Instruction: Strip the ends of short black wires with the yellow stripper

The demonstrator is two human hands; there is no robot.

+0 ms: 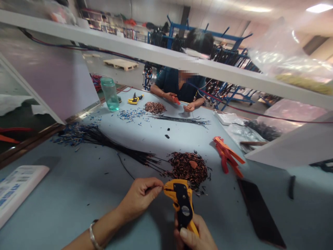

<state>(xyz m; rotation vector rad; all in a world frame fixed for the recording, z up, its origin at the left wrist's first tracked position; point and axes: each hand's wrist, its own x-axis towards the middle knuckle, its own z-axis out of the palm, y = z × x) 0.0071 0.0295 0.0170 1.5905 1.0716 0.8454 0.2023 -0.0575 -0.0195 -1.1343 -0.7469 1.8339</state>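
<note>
Yellow stripper (182, 199) juts from right grip (197, 233) (head foremost).

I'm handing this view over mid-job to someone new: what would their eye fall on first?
Most likely the yellow-and-black wire stripper, upright at bottom centre in the right hand, with the left hand pinching close to its nose. Just beyond it sits the coppery heap of offcuts, with a bundle of black wires stretching off to the left and a red-and-orange hand tool to the right.

Bright ceiling light (319, 8) — blue rack (170, 37) — grey floor (125, 77).
</note>
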